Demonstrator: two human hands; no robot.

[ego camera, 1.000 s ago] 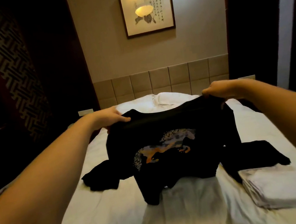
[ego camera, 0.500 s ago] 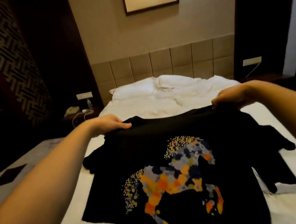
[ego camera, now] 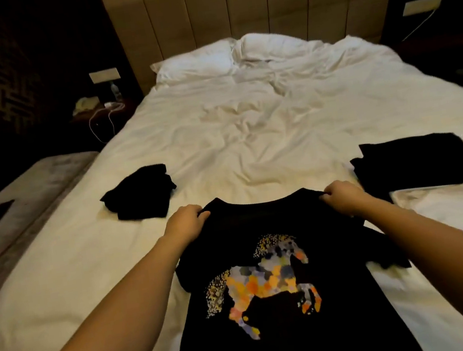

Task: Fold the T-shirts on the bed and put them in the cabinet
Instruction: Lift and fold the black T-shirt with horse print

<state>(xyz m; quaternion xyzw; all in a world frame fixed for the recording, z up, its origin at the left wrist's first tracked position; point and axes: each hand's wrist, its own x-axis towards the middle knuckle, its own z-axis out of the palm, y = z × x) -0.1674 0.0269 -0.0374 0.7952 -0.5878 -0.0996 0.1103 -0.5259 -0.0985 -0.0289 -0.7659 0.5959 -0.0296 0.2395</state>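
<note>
At the bed's (ego camera: 247, 130) near edge, black horse-print T-shirt (ego camera: 273, 304) now laid flat print-up, lowered since earlier; left hand (ego camera: 184, 223) and right hand (ego camera: 343, 197) each pinch a shoulder.

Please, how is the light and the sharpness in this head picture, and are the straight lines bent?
Head view: warm dim light, brightest on the pillows; side walls nearly black. The bed edges bow outward, a wide-angle effect. The T-shirt print looks soft, and the two black clothes beside it show no detail.

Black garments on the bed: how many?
3: the horse-print T-shirt held at its shoulders by both hands, a crumpled one far left, a flatter one far right. Stacked layers might hide more.
</note>
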